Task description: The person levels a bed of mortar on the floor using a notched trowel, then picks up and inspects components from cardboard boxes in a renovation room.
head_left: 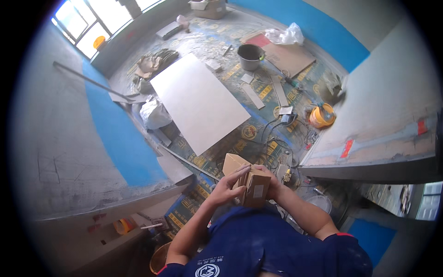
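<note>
A small brown cardboard box is held close in front of my body, with a pale label on its near side. One flap stands up on its far left side. My left hand grips the box from the left, its fingers lying over the top edge and the thumb lower on the side. On the opposite side, my right hand curls round the box, its fingers partly hidden behind it. What the box contains cannot be seen.
Ahead, a large white slab lies on the printed floor covering. Beyond it stand a grey bucket and flattened cardboard. Right of the slab are tile strips, loose cables and an orange bucket. A long-handled tool leans at left.
</note>
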### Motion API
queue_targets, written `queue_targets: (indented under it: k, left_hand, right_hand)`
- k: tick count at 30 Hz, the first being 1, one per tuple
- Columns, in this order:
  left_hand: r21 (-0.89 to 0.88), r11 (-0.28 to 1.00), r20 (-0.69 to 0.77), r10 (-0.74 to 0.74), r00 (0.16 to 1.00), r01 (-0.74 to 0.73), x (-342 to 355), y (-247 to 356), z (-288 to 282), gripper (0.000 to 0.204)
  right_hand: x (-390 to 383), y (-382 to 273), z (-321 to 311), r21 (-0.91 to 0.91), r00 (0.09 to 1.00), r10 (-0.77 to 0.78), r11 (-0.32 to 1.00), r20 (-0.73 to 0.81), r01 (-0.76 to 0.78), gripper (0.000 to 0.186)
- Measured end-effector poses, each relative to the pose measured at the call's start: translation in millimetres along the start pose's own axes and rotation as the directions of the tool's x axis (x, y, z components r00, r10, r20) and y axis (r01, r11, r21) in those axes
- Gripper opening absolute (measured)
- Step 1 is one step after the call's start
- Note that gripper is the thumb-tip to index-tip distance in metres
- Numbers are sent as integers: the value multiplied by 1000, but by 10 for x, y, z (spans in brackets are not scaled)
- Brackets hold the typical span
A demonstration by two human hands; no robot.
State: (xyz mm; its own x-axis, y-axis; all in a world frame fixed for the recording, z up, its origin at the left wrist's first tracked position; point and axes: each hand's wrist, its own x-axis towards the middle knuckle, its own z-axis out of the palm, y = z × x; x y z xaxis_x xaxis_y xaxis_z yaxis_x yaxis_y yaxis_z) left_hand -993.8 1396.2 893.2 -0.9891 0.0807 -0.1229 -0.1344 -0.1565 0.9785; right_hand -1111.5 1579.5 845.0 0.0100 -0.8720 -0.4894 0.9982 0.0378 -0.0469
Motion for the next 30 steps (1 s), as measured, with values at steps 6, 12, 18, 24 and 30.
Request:
queue_targets:
  k: [6, 12, 18, 24, 30]
  left_hand:
    - [-82, 996, -61, 22, 998, -27, -437, -48, -497, 72]
    - [310, 950, -199, 99, 975, -33, -702, 111, -699, 72]
    - [95, 994, -542, -1, 840, 63, -743, 58, -764, 64]
    - [-156, 960, -839, -5, 543, -232, -716, -171, -737, 49]
    - [294, 945, -757, 140, 638, 141, -224, 410, -429, 48]
  right_hand:
    - [553, 226, 322, -63, 994, 38, 997, -101, -44, 55]
    - [1011, 389, 514, -65, 974, 146, 985, -174, -159, 51]
    - [1231, 124, 515, -28, 914, 343, 934, -218, -357, 51]
    - [1418, -237, 829, -131, 893, 442, 884, -80, -449, 63]
    - [1414, -603, 781, -167, 893, 437, 878, -105, -449, 68]
